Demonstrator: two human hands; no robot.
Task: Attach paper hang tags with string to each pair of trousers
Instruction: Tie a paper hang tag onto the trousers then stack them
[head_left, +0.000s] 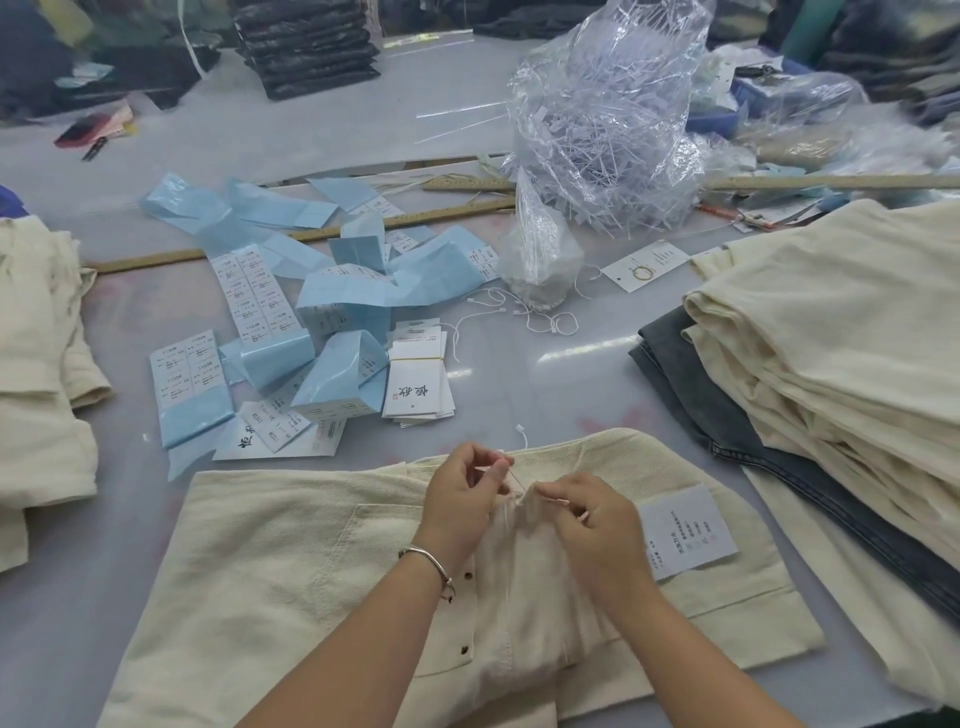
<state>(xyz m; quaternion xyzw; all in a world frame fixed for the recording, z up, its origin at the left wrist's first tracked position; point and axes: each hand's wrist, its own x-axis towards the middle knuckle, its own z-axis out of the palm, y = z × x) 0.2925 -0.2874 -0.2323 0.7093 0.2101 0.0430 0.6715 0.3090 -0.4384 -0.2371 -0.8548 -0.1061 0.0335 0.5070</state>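
Observation:
A folded pair of cream trousers (291, 561) lies on the table right in front of me. Over its waistband, my left hand (460, 493) pinches a thin white string (521, 439) whose end sticks up past my fingers. My right hand (592, 512) pinches the other end of that string, close to a belt loop. A white paper hang tag (685, 530) printed with text lies on the trousers just right of my right hand. A banded bundle of white hang tags (418, 384) sits farther back on the table.
Blue and white sticker sheets (291, 312) lie scattered at centre left. A clear plastic bag of strings (540, 260) and a bigger bag of plastic fasteners (608, 135) stand behind. A stack of cream trousers (831, 322) fills the right, more cream garments (36, 374) the left. Wooden rulers (311, 234) cross the table.

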